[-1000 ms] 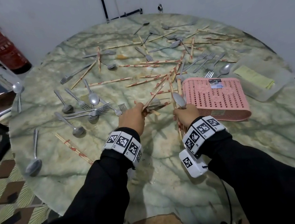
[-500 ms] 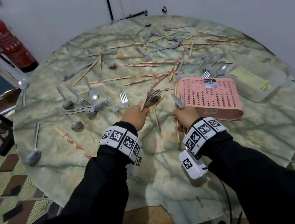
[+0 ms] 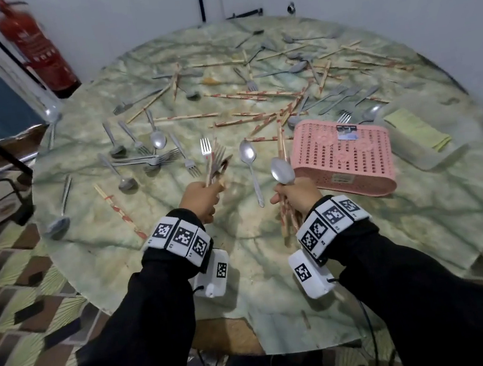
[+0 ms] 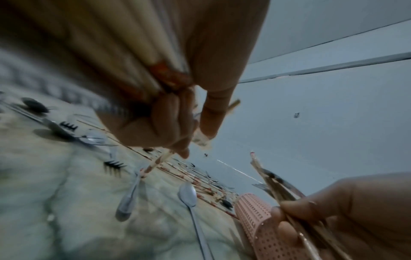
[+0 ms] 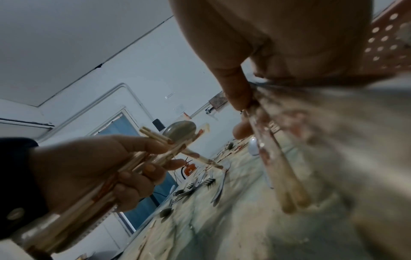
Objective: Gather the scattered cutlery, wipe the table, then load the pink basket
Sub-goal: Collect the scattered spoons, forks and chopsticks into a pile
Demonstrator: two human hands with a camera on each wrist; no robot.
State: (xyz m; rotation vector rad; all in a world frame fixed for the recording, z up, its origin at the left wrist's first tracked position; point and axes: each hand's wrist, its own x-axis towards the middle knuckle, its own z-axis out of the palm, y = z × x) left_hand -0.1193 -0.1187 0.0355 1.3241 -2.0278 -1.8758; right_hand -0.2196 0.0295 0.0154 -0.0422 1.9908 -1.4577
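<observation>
Gathering step, in progress. Cutlery lies in two states: gathered and loose. The left hand (image 3: 201, 198) has its fingers (image 4: 175, 112) curled tight round a bundle (image 3: 216, 163) of forks and chopsticks, held upright above the surface (image 3: 393, 240). The right hand (image 3: 298, 195) has its fingers (image 4: 286, 227) clamped on a second bundle, a spoon (image 3: 283, 171) standing up from the fist and chopsticks (image 3: 288, 221) hanging below it. A loose spoon (image 3: 250, 163) lies flat on the surface between the two hands, bowl away from the person. Further loose forks (image 3: 152, 160), spoons and chopsticks are scattered left of the hands and across the far half of the surface. The pink basket (image 3: 343, 155) rests upside down just right of the right hand, apparently with nothing loaded. A yellow cloth (image 3: 416, 128) lies beyond it on a clear tray.

Judgement: the task is early; wiping and loading are not yet begun. The next move likely calls for picking up the near spoon, which needs a free finger pinch without loosening a full fist. A red extinguisher (image 3: 32, 47) stands by the wall.
</observation>
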